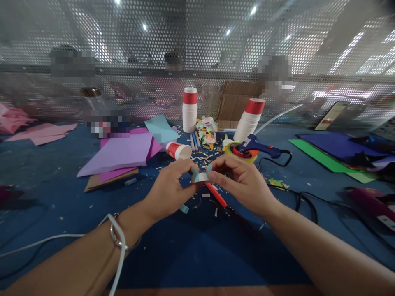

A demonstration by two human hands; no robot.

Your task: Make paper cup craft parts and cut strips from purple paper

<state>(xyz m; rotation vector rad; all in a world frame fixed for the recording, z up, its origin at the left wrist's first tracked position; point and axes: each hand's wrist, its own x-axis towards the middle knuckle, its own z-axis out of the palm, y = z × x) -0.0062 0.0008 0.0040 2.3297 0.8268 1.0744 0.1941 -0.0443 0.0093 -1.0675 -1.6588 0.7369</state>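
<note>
Between my two hands is a small paper piece (202,177), white inside with light blue tabs standing up at its sides. My left hand (173,185) pinches its left side between thumb and fingers. On the right side, my right hand (242,181) grips it near a blue tab. Below the piece lies an orange-red cutter (217,195), partly hidden by the hands. Just beyond my left hand a red and white paper cup (179,151) rests on its side.
Purple paper (120,154) is at the left. Stacked cups (189,111), a leaning cup stack (248,119) and a blue glue gun (257,146) on tape rolls stand beyond. Scraps cover the middle; cables and green paper (324,158) are at right. A white cable crosses my left wrist.
</note>
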